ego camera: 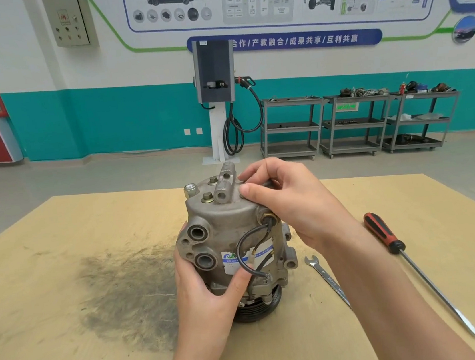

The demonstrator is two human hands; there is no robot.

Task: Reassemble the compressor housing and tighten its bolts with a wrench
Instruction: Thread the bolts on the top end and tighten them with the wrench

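A grey metal compressor (pixel 230 231) stands upright on its black pulley in the middle of the wooden table (pixel 64 290). Its top cover carries several brass-coloured bolts (pixel 208 197) and a mounting lug. My left hand (pixel 206 297) grips the lower front of the housing, thumb across the label and the black wire. At the top right edge of the cover, my right hand (pixel 289 200) pinches something small with thumb and fingertips; the thing itself is hidden. A silver open-end wrench (pixel 327 279) lies on the table just right of the compressor, under my right forearm.
A long flat screwdriver (pixel 414 265) with a red and black handle lies at the right of the table. A dark grease smear (pixel 124 292) covers the table left of the compressor. Beyond the table are a charging post and grey shelf carts.
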